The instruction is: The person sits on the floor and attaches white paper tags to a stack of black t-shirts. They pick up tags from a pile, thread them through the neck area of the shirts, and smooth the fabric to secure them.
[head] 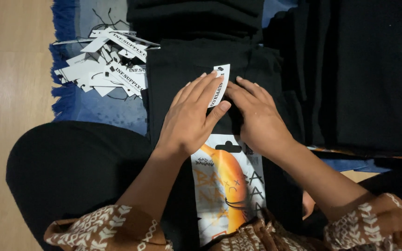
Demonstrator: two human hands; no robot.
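Pale wooden floor (5, 69), frame left; fringed blue rug (70, 100) on it, bearing white paper tags (103, 65), folded black garments (350, 69).

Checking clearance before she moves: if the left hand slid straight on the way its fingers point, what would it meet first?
The left hand points up-frame with its fingertips already on the white paper tag. Beyond that lies the folded black garment, then probably the dark stack behind; depth is unclear.
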